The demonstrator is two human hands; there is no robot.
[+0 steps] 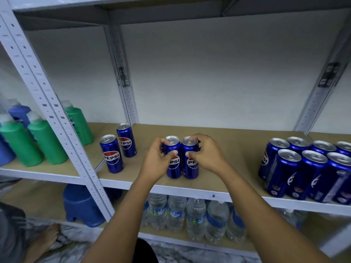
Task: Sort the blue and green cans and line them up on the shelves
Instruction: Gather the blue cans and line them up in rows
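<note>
Two forearms reach up from the bottom edge. The left hand (158,158) curls round one blue can (173,164); the right hand (206,154) pinches the top of a second blue can (190,164), the two cans touching, likely being squared into a row near the shelf (218,160) front. Left of the hands stand two more cans (112,154); far right, a packed cluster of cans (296,168).

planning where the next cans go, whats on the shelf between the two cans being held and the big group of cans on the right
Nothing: the head view shows bare brown shelf board between the held pair and the right-hand group.
</note>
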